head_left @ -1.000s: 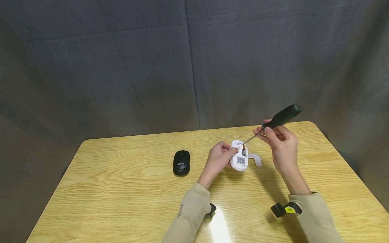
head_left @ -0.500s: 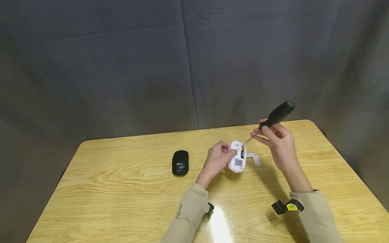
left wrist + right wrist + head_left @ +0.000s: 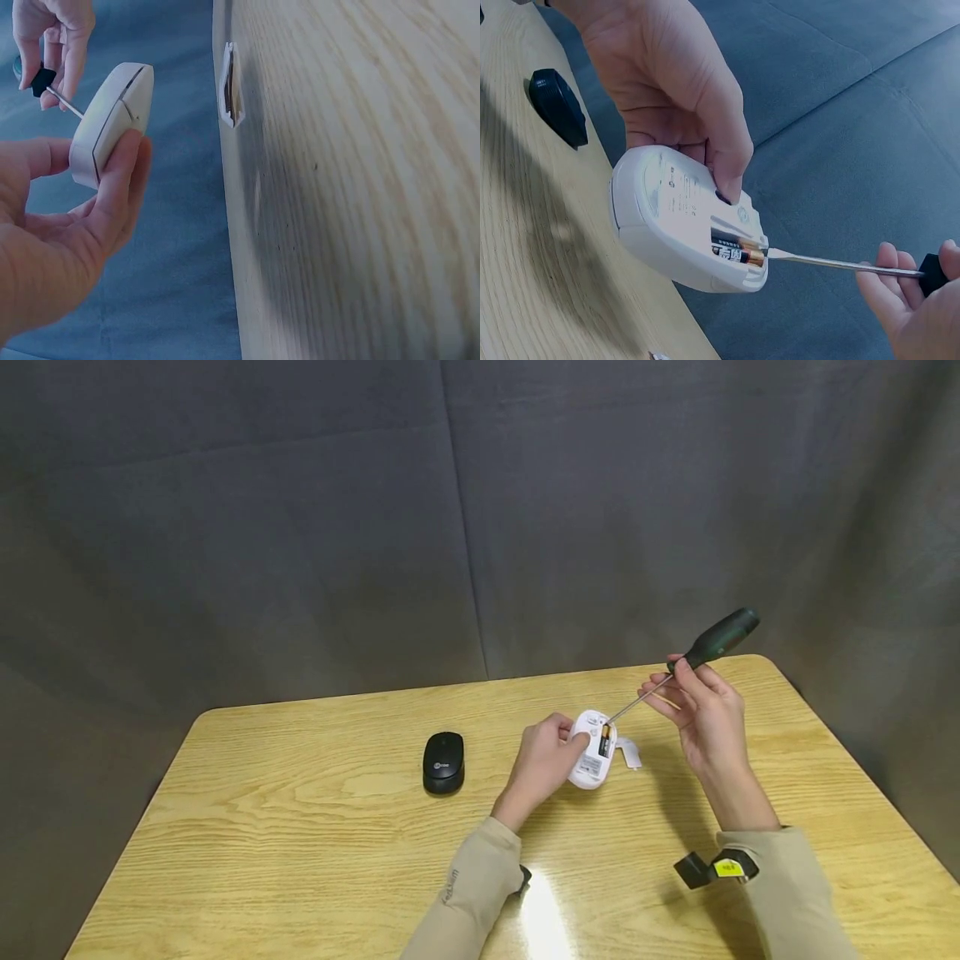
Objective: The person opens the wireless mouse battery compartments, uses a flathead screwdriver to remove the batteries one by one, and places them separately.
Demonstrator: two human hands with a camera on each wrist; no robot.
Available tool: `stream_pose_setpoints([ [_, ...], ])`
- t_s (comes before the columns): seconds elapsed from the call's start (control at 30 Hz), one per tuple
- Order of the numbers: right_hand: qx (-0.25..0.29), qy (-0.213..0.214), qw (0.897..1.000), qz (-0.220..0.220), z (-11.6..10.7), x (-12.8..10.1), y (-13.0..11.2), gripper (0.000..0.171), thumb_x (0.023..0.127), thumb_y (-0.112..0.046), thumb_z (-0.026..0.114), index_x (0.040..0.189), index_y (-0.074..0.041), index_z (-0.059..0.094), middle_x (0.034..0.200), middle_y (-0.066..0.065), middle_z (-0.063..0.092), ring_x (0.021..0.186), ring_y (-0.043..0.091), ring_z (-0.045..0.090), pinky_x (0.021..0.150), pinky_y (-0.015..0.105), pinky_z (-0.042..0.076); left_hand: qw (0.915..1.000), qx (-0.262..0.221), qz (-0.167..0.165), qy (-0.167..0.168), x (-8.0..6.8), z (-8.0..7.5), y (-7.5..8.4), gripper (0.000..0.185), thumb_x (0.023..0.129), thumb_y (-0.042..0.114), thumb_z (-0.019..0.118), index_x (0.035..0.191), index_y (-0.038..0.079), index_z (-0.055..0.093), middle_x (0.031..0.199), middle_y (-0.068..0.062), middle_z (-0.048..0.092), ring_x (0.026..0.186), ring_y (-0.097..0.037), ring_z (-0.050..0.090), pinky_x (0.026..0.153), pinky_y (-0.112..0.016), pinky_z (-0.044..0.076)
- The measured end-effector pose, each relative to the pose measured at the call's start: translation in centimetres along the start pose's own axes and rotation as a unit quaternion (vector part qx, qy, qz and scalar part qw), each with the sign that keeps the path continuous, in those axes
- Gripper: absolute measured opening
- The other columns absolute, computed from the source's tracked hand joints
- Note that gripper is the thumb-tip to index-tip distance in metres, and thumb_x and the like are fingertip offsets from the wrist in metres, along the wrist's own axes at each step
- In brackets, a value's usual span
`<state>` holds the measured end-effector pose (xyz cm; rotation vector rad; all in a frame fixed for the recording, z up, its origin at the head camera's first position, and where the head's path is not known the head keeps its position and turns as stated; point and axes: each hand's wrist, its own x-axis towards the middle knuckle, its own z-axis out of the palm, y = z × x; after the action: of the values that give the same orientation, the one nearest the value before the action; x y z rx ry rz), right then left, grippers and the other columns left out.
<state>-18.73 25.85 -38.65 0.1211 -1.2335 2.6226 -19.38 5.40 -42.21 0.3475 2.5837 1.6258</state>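
My left hand [image 3: 546,764] grips a white computer mouse [image 3: 591,767], underside up, with the thumb pressed on its base. Its battery compartment is uncovered, and the batteries [image 3: 737,253] inside show black and copper in the right wrist view. My right hand [image 3: 711,718] pinches a flat-blade screwdriver [image 3: 722,639] where the dark green handle meets the shaft. The blade tip [image 3: 777,254] is right at the copper-coloured end of the batteries. In the left wrist view the mouse [image 3: 112,124] is held up off the table, its far side hidden.
The white battery cover [image 3: 630,753] lies on the wooden table [image 3: 300,827] just right of the mouse. A black mouse [image 3: 443,764] sits to the left of my left hand. Behind the table hangs a dark grey curtain [image 3: 337,543].
Over the last half second my right hand and the screwdriver have shifted right, and the white mouse has moved slightly right with a small turn. Both grips stay the same.
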Motion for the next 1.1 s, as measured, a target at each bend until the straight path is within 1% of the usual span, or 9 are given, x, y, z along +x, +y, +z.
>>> stream_pose_setpoints([
  [0.17, 0.031, 0.022, 0.999, 0.022, 0.0, -0.2, -0.3, 0.014, 0.104, -0.006, 0.061, 0.101, 0.005, 0.070, 0.084, 0.016, 0.071, 0.075, 0.024, 0.074, 0.078, 0.039, 0.062, 0.9994, 0.034, 0.008, 0.007, 0.0, 0.3, -0.2, 0.028, 0.098, 0.016, 0.064, 0.113, -0.006, 0.069, 0.097, -0.011, 0.073, 0.083, -0.012, 0.065, 0.072, -0.024, 0.054],
  [0.3, 0.059, 0.046, 0.996, 0.042, 0.2, -0.5, -0.5, 0.015, 0.103, -0.005, 0.062, 0.100, 0.006, 0.071, 0.080, 0.016, 0.071, 0.071, 0.024, 0.073, 0.074, 0.038, 0.063, 0.9991, 0.035, -0.002, 0.022, 0.1, -0.1, -0.5, 0.029, 0.098, 0.017, 0.062, 0.115, -0.007, 0.069, 0.101, -0.014, 0.073, 0.087, -0.016, 0.066, 0.075, -0.027, 0.056],
  [0.43, 0.031, 0.046, 0.998, 0.034, 0.5, -0.5, -0.3, 0.013, 0.102, -0.005, 0.064, 0.100, 0.006, 0.072, 0.081, 0.015, 0.073, 0.072, 0.023, 0.074, 0.076, 0.038, 0.062, 0.9993, 0.009, -0.018, 0.030, 0.4, -0.7, -0.5, 0.030, 0.097, 0.019, 0.064, 0.113, -0.006, 0.069, 0.099, -0.012, 0.072, 0.087, -0.016, 0.066, 0.075, -0.028, 0.056],
  [0.57, 0.010, 0.040, 0.998, 0.040, 0.4, -0.4, -0.1, 0.014, 0.103, -0.005, 0.063, 0.098, 0.003, 0.073, 0.081, 0.014, 0.074, 0.073, 0.022, 0.075, 0.076, 0.037, 0.062, 0.9982, -0.029, -0.049, 0.019, 0.7, -1.2, -0.7, 0.030, 0.097, 0.021, 0.067, 0.112, -0.004, 0.070, 0.098, -0.010, 0.072, 0.085, -0.014, 0.065, 0.071, -0.024, 0.054],
  [0.63, 0.003, 0.039, 0.998, 0.054, 0.3, -0.3, -0.1, 0.015, 0.103, -0.006, 0.062, 0.097, 0.002, 0.074, 0.082, 0.013, 0.074, 0.074, 0.022, 0.076, 0.076, 0.036, 0.062, 0.9952, -0.066, -0.071, 0.008, 0.8, -1.3, -0.8, 0.032, 0.097, 0.022, 0.068, 0.114, -0.005, 0.070, 0.098, -0.010, 0.071, 0.082, -0.013, 0.065, 0.067, -0.024, 0.055],
  [0.77, -0.036, 0.041, 0.995, 0.082, 0.0, -0.2, -0.1, 0.015, 0.103, -0.008, 0.064, 0.096, -0.004, 0.076, 0.084, 0.010, 0.075, 0.077, 0.020, 0.077, 0.078, 0.034, 0.062, 0.9850, -0.139, -0.100, -0.015, 0.9, -1.6, -0.7, 0.036, 0.098, 0.021, 0.067, 0.118, -0.008, 0.068, 0.095, -0.008, 0.067, 0.074, -0.012, 0.062, 0.061, -0.023, 0.056],
  [0.87, -0.089, 0.029, 0.991, 0.096, -0.4, 0.0, -0.2, 0.014, 0.103, -0.009, 0.065, 0.096, -0.006, 0.077, 0.087, 0.007, 0.076, 0.081, 0.017, 0.077, 0.078, 0.032, 0.061, 0.9760, -0.185, -0.111, -0.030, 0.8, -1.6, -0.8, 0.034, 0.097, 0.019, 0.066, 0.115, -0.009, 0.068, 0.088, -0.006, 0.064, 0.069, -0.011, 0.060, 0.058, -0.021, 0.054],
  [1.0, -0.177, 0.013, 0.979, 0.103, -1.3, 0.3, -0.6, 0.011, 0.101, -0.010, 0.068, 0.095, -0.009, 0.078, 0.087, 0.003, 0.076, 0.080, 0.013, 0.076, 0.076, 0.027, 0.062, 0.9694, -0.213, -0.116, -0.037, 0.9, -1.5, -1.1, 0.031, 0.096, 0.017, 0.066, 0.110, -0.010, 0.068, 0.084, -0.004, 0.061, 0.068, -0.011, 0.058, 0.058, -0.020, 0.052],
  [1.1, -0.232, 0.013, 0.967, 0.107, -2.0, 0.5, -1.0, 0.009, 0.099, -0.010, 0.072, 0.093, -0.013, 0.078, 0.087, 0.000, 0.076, 0.078, 0.011, 0.075, 0.074, 0.024, 0.061, 0.9688, -0.215, -0.117, -0.036, 0.9, -1.5, -1.2, 0.030, 0.096, 0.017, 0.066, 0.110, -0.010, 0.068, 0.084, -0.004, 0.061, 0.068, -0.011, 0.058, 0.058, -0.020, 0.051],
])
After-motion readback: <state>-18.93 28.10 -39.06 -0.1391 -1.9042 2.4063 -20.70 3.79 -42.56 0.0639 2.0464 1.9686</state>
